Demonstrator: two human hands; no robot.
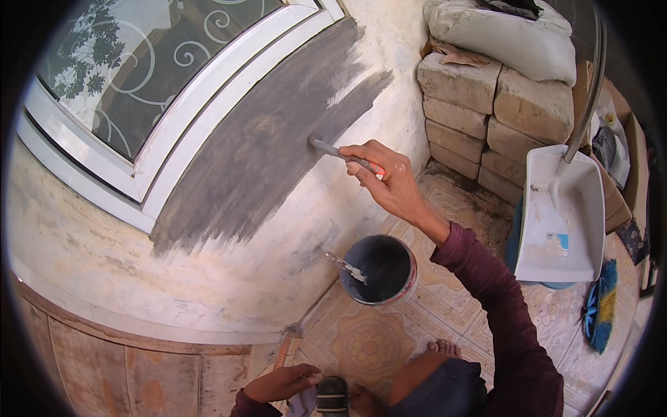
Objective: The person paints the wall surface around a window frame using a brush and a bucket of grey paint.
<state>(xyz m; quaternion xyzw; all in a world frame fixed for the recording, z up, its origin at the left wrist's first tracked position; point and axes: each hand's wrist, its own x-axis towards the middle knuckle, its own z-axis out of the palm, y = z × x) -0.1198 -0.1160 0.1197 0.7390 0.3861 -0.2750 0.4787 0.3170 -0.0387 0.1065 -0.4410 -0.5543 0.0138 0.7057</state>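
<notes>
My right hand (389, 177) is closed around the handle of a paintbrush (330, 148), whose head meets the wall on a coat of dark grey paint (257, 139). Pale smears mark that hand's fingers. Beneath it on the floor stands a round bucket (413, 278) with dark grey contents, and a paint-crusted stick (345, 265) leans over its left rim. My left hand (281, 382) hangs low near the bottom edge, its fingers loosely stretched, apparently holding nothing. Close by it is a dark striped slipper (333, 396).
A white-framed window (187, 104) with scrollwork borders the painted wall. Stacked blocks (455, 115) under a white sack (500, 35) fill the far corner. A white long-handled dustpan (563, 243), a blue-yellow broom head (602, 306) and a cardboard box (636, 160) stand right. Patterned tiles (445, 316) cover the floor.
</notes>
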